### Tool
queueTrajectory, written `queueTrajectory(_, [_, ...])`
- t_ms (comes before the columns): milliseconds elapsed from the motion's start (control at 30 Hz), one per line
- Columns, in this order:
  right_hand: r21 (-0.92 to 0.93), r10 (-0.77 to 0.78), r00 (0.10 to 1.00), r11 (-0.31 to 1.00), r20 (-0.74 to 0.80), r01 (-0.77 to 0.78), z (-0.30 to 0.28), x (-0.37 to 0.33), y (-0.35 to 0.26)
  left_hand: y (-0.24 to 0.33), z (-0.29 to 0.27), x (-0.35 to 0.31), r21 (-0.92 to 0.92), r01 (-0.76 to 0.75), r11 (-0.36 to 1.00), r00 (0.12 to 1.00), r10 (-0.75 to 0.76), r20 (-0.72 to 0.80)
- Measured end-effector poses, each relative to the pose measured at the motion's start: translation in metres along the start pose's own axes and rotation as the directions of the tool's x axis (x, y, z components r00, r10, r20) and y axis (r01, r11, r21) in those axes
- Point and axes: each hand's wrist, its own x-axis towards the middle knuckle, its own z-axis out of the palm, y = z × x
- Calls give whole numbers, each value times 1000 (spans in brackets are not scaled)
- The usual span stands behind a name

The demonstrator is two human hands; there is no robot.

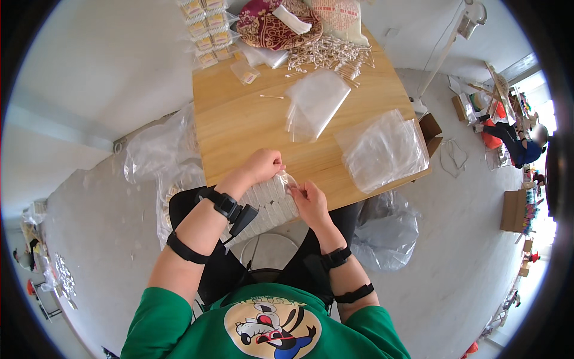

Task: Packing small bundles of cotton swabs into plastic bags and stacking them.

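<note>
Just nearer the body than the grip lies a filled clear bag [270,206], its upper end pinched by left hand [262,166] and right hand [311,204]; closure appears incomplete. Beyond the grip, loose cotton swabs [329,55] lie unpacked, flat bags [320,102] unfilled.

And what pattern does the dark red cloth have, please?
The dark red cloth has tan swirls, seen in the head view.

The filled bag [272,206] at centre is glossy, clear plastic. The tabletop [236,125] is smooth wood; the bag stack [385,154] right of centre, shiny wrinkled plastic.
</note>
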Motion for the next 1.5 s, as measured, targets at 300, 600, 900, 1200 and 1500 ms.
queueTrajectory(300, [-203, -486, 863, 839, 139, 505, -24, -4, -95, 47, -46, -87, -66, -397, 916, 786, 302, -539])
queueTrajectory(600, [-352, -738, 534, 412, 412, 840, -7, -43, -163, 36, -40, -176, -696, -312, 646, 828, -174, -533])
queueTrajectory(900, [-456, -676, 467, 211, 570, 864, -10, -53, -166, 39, -52, -184, -542, -36, 840, 910, -197, -365])
queueTrajectory(1200, [-496, -646, 512, 229, 566, 838, -11, -49, -169, 72, -47, -168, 133, -260, 956, 509, 253, -823])
queueTrajectory(1500, [-473, -609, 597, 375, 522, 797, -40, -29, -170, 80, -69, -159, 410, -288, 865, 558, 500, -662])
